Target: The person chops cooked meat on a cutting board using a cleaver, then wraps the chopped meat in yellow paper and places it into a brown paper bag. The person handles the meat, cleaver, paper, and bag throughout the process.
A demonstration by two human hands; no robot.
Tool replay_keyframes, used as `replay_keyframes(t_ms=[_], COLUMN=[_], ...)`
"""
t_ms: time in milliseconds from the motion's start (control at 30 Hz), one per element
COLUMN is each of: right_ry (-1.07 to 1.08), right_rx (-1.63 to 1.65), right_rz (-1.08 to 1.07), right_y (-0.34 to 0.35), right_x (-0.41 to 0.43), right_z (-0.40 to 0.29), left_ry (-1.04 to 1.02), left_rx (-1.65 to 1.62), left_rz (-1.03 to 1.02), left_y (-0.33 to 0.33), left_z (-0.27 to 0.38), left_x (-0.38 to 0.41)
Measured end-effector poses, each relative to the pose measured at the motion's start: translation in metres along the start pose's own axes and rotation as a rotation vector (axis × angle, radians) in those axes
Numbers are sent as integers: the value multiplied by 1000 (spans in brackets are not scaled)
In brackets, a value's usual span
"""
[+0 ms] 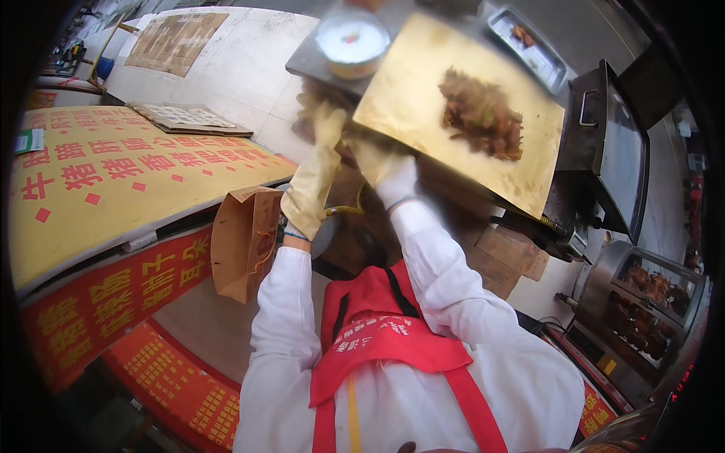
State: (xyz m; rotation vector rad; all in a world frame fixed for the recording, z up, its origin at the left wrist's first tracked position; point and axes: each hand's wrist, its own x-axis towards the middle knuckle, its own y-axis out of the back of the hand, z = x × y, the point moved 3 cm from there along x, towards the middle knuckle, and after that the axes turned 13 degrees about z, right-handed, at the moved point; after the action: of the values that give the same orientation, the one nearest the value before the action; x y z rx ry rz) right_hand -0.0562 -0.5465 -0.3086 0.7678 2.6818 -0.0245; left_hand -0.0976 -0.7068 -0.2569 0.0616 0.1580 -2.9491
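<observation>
My left hand (pixel 320 148), in a cream rubber glove over a knitted cuff, reaches past the left corner of a yellow cutting board (pixel 408 85). Its fingers are at a blurred brown mass (pixel 305 97), and I cannot tell whether they grip any of it. My right hand (pixel 380 167), also gloved, is at the board's near edge. Its fingertips are blurred and partly hidden, so its hold cannot be made out. A heap of browned, cut-up meat (pixel 484 116) lies on the board's right half.
A round tub (pixel 352 45) stands left of the board. Beyond it is a metal tray (pixel 558 71) with some brown meat. A dark metal box with a handle (pixel 609 141) borders the right. A paper bag (pixel 249 243) sits by my left forearm; a glass-fronted roaster (pixel 645 311) holds roasted birds.
</observation>
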Motion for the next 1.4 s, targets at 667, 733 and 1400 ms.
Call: replay_keyframes(t_ms=[667, 733, 1400], right_ry=[-781, -729, -917], right_rx=[409, 517, 319], right_rz=[-178, -143, -281], right_y=[-7, -28, 215], right_x=[-14, 6, -14], right_z=[81, 78, 61], left_ry=[119, 205, 303], left_rx=[319, 206, 187], left_rz=[-126, -103, 699], left_y=[7, 12, -22], left_z=[-111, -116, -18], left_x=[-45, -39, -42])
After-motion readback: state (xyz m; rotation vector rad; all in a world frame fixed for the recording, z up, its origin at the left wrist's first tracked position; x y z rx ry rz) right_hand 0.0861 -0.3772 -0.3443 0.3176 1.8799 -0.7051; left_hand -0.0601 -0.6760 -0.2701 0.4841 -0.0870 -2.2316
